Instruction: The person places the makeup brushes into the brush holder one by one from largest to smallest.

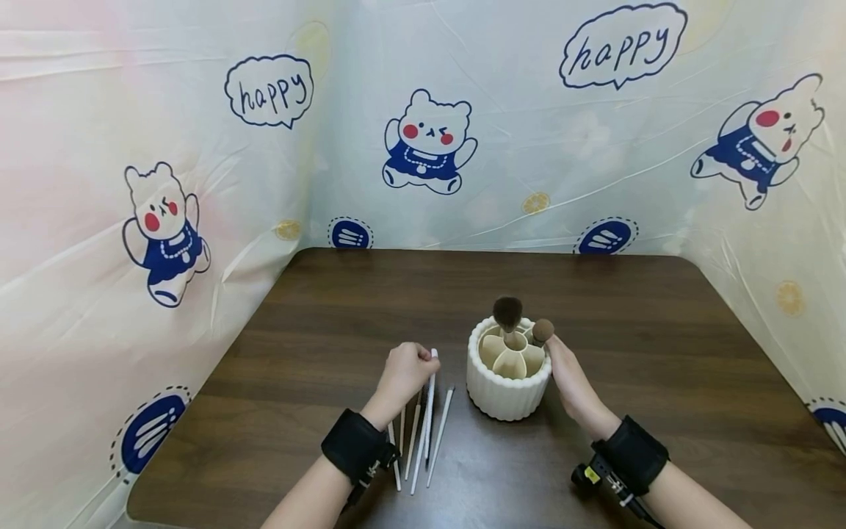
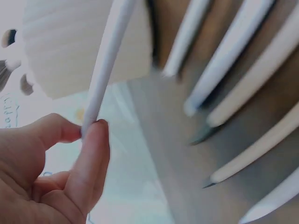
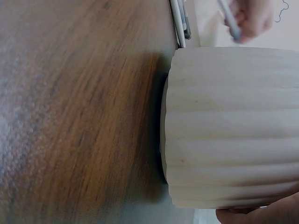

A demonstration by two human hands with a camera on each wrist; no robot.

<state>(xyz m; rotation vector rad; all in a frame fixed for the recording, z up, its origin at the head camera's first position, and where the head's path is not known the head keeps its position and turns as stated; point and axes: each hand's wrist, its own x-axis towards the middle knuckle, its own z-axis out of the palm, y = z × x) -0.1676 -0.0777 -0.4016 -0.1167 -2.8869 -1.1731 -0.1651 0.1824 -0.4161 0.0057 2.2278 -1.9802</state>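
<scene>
My left hand pinches one end of a slim white brush between thumb and fingers; its bristles are out of sight. In the head view that brush slants above several other slim brushes on the table, some showing fine dark tips in the left wrist view. To their right stands a cream fluted brush holder, upright and divided into petal-shaped compartments. Two fluffy brushes rise from it, a dark one and a brown one. My right hand holds the holder's right side, its fingers partly hidden.
The dark wood-grain table has rounded corners. A pale printed curtain with cartoon bears hangs round its back and sides. Both wrists wear black bands with small cameras.
</scene>
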